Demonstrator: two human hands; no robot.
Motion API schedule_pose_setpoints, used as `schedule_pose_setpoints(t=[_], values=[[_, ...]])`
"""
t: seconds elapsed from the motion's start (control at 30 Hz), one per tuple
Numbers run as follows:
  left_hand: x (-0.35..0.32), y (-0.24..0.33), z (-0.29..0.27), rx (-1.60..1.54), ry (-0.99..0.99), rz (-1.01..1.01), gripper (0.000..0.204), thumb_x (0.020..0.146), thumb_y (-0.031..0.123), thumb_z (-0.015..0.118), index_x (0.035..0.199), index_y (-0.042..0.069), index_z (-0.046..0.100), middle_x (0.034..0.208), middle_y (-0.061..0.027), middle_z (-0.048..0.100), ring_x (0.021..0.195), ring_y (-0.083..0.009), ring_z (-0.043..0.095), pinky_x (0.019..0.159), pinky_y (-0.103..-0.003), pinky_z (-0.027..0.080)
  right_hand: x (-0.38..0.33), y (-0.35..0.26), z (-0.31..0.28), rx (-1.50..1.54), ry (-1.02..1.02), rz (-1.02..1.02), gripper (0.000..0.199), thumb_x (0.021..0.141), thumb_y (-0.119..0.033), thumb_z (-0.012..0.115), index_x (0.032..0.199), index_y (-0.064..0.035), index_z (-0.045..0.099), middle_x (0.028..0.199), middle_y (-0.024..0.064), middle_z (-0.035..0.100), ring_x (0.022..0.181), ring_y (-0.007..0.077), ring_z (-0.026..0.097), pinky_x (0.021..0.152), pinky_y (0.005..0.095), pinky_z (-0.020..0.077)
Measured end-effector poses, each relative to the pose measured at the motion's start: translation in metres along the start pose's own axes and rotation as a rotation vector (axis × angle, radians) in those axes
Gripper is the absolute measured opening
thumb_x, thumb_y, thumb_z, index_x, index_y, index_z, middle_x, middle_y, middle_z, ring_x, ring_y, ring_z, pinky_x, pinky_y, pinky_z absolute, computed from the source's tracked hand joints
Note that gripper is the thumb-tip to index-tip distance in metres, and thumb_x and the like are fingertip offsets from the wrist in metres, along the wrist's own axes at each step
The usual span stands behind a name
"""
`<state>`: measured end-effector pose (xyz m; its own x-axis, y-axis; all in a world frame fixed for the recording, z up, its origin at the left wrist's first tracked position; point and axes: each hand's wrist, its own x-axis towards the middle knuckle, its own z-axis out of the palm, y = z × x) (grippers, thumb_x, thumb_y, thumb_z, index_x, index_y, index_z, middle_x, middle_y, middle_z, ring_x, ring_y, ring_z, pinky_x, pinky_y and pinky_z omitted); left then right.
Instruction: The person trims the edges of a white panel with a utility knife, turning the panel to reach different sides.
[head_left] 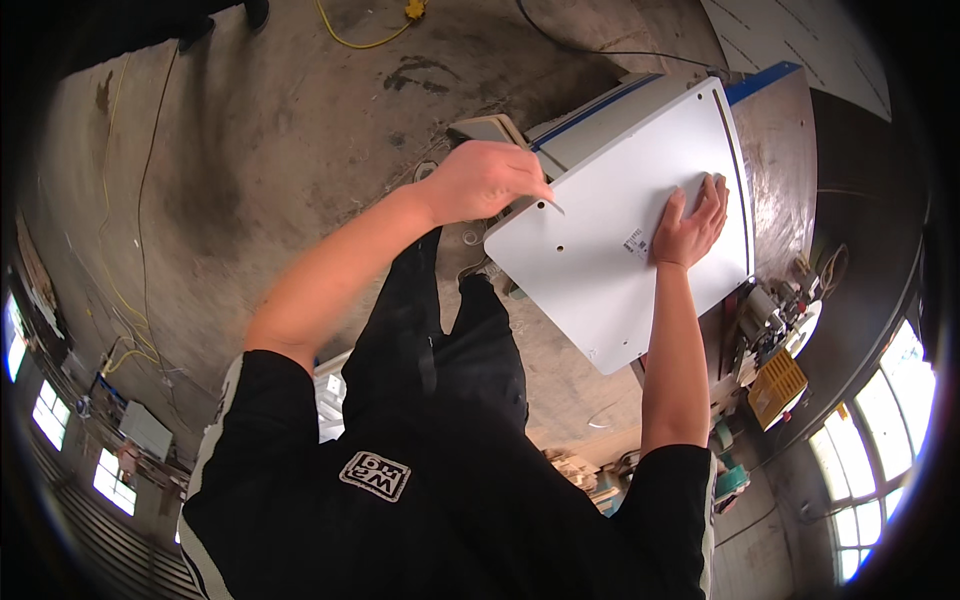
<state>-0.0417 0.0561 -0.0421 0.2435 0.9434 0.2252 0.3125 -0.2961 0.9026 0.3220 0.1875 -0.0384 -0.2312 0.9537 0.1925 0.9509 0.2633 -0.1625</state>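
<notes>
A white panel (610,240) with rounded corners lies tilted in front of me, partly over a machine table. Small dark holes show near its corners, a dark curved line runs along its right side, and a printed label (636,243) sits near its middle. My right hand (690,222) rests on the panel beside the label, palm down, fingers spread. At the panel's left corner, close to a hole, my left hand (492,180) is closed with its fingertips pinched together. Something thin and greyish shows just beyond those fingertips; its kind is unclear.
Beneath the panel is a machine table with a blue rail (765,82). A motor unit (765,310) and a yellow slotted box (778,388) stand at the right. A yellow cable (365,44) lies on the concrete floor; another person's shoes (256,14) are at the far left.
</notes>
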Motion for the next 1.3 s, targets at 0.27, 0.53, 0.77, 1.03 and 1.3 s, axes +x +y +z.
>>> schedule_pose_setpoints(t=[0.27,0.53,0.77,1.03,1.3], values=[[-0.137,0.05,0.043,0.191,-0.177,-0.04,0.029,0.079,0.002,0.075,0.102,0.016,0.084,0.096,-0.0015,0.074,0.1,-0.0274,0.072,0.084,-0.042,0.06,-0.005,0.004,0.0,-0.028,-0.004,0.011,0.061,0.103,-0.047,0.058,0.154,-0.0143,0.056,0.169,0.0123,0.051,0.161,0.0327,0.04,0.135,0.0498,0.0251],[-0.114,0.065,0.044,-0.015,0.489,-0.391,0.02,0.097,-0.003,0.074,0.113,0.006,0.082,0.1,-0.0092,0.076,0.089,-0.0257,0.073,0.079,-0.035,0.058,-0.004,0.023,0.004,0.06,0.019,-0.108,0.068,0.099,-0.055,0.066,0.153,-0.0153,0.058,0.17,0.0108,0.05,0.163,0.0322,0.038,0.135,0.0563,0.0217],[-0.083,0.047,0.049,0.237,0.358,-0.275,0.026,0.096,0.0,0.072,0.116,0.014,0.082,0.104,-0.0007,0.075,0.09,-0.0222,0.071,0.08,-0.036,0.056,-0.071,0.066,-0.044,0.209,-0.236,-0.74,0.074,0.095,-0.056,0.069,0.158,-0.0177,0.059,0.17,0.0106,0.051,0.162,0.0329,0.04,0.134,0.0591,0.0229],[-0.067,0.048,0.033,0.357,0.099,-0.149,0.021,0.097,0.004,0.07,0.109,0.018,0.081,0.099,0.0028,0.071,0.09,-0.0231,0.07,0.076,-0.038,0.056,-0.089,0.081,-0.046,0.168,-0.194,-0.683,0.071,0.097,-0.056,0.067,0.156,-0.016,0.061,0.168,0.0136,0.053,0.159,0.0367,0.045,0.132,0.058,0.0288],[-0.14,0.074,0.097,0.423,0.019,-0.182,0.024,0.092,0.003,0.07,0.102,0.021,0.083,0.093,-0.001,0.07,0.092,-0.0264,0.071,0.076,-0.041,0.058,-0.09,0.084,-0.045,0.146,-0.193,-0.651,0.07,0.097,-0.051,0.066,0.155,-0.0133,0.061,0.168,0.0158,0.053,0.159,0.0376,0.045,0.132,0.0579,0.0292]])
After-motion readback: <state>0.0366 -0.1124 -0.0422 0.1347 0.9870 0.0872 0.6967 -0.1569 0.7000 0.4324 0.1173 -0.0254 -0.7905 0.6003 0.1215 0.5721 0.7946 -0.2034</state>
